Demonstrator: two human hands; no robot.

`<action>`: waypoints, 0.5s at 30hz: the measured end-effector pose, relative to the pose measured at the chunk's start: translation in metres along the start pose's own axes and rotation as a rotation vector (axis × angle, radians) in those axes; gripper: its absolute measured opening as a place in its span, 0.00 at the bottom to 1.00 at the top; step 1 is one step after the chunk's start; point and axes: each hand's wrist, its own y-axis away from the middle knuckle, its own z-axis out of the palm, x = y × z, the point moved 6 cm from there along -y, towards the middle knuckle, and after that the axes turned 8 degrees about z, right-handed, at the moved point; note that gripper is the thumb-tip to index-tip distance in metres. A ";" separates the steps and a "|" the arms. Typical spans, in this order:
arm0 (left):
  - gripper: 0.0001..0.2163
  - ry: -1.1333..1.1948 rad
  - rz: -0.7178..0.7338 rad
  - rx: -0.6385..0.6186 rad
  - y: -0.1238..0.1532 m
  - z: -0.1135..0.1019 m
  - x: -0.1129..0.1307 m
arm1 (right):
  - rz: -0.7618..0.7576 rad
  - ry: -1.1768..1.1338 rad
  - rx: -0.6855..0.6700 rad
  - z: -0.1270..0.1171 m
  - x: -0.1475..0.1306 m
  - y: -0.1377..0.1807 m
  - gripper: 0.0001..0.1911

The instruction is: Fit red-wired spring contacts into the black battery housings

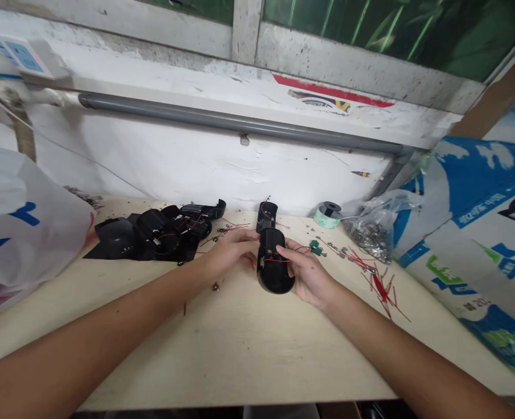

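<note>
A black plastic shell [273, 262] with thin red wires across it sits between my two hands over the wooden bench [240, 349]. My left hand [230, 254] grips its left side with curled fingers. From the right, my right hand [307, 273] holds the same shell, fingers wrapped round its edge. A second black shell [266, 214] lies just behind it on the bench.
Several black shells with wired parts [161, 233] lie at the back left on a dark sheet. A white plastic bag [17, 227] fills the left. A green tape roll [327, 214], a clear bag of metal parts [373, 230], loose red wires [382, 285] and a blue-white sack [479, 244] crowd the right.
</note>
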 end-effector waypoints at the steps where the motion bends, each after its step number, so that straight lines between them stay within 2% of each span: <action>1: 0.13 0.076 -0.050 -0.056 0.001 0.005 -0.005 | -0.006 0.002 -0.005 0.000 0.000 0.000 0.17; 3: 0.12 0.165 -0.108 -0.119 0.003 0.010 -0.012 | -0.010 0.014 -0.016 0.000 0.002 -0.001 0.16; 6: 0.12 0.208 -0.143 -0.137 0.004 0.011 -0.017 | 0.006 0.031 -0.034 0.001 0.006 -0.001 0.17; 10: 0.11 0.262 -0.164 -0.161 0.005 0.010 -0.017 | 0.022 0.032 -0.068 0.006 0.006 0.002 0.20; 15: 0.11 0.294 -0.171 -0.190 0.007 0.012 -0.014 | 0.021 0.047 -0.070 0.006 0.005 0.003 0.20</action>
